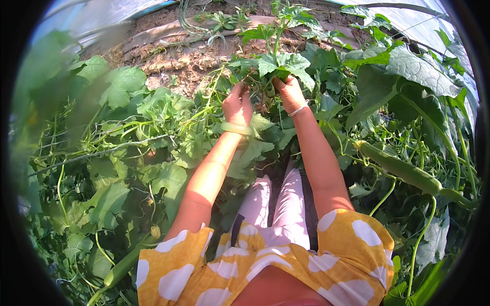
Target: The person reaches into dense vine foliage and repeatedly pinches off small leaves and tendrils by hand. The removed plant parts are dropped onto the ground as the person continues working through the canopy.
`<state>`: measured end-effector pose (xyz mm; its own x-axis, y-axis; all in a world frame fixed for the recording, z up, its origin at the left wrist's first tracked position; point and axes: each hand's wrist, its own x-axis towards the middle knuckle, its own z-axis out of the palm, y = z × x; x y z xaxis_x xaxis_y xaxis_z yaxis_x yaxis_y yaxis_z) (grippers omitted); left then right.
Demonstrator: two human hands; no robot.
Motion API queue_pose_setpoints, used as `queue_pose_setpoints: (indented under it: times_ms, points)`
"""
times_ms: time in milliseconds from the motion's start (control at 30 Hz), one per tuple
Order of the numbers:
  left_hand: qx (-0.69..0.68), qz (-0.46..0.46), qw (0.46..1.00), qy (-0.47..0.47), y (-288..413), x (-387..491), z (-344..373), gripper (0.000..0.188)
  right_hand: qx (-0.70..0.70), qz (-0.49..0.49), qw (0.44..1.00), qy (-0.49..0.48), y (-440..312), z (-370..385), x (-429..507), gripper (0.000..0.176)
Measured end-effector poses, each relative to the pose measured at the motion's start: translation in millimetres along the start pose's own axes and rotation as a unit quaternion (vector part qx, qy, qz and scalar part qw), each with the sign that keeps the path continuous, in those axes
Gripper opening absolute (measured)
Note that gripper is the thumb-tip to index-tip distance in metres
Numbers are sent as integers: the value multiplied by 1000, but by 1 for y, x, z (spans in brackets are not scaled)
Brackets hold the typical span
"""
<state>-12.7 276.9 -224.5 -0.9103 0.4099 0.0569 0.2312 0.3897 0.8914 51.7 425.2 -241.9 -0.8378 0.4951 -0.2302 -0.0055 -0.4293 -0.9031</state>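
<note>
Both arms reach forward into a leafy climbing vine. My right hand (291, 95) is pinched at the leafy shoot (278, 40), just under a broad sunlit leaf (286, 65) that partly covers its fingertips. To its left, my left hand (238, 105) has its fingers curled inward beside thin brown tendrils (252, 79). Whether it grips one of them is hidden. A pale green bangle (236, 129) circles the left wrist, and a thin white band (298, 111) the right. Above both hands the shoot stands upright.
A long green gourd (402, 168) hangs at the right, and another gourd (124, 266) at lower left. A twisted line (103, 153) crosses the foliage at left. Beyond lie an earthen bank (180, 69), hanging strings (183, 19) and plastic sheeting (409, 19). Blurred leaves crowd the left edge.
</note>
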Motion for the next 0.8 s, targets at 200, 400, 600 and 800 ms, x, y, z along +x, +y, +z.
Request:
queue_pose_setpoints:
  times_ms: [200,400,600,800]
  points:
    - [-192,-110,956,-191,36,45,-14,28,13,5,999,-49,-14,10,-13,21]
    - [-215,17,974,63,49,55,-13,25,-34,81,996,-31,-30,20,-12,18]
    - [31,-28,998,53,59,86,-21,33,-157,32,986,-53,-20,35,-7,14]
    - [50,-96,994,-25,48,113,-26,18,-316,-15,947,51,-19,53,-15,29]
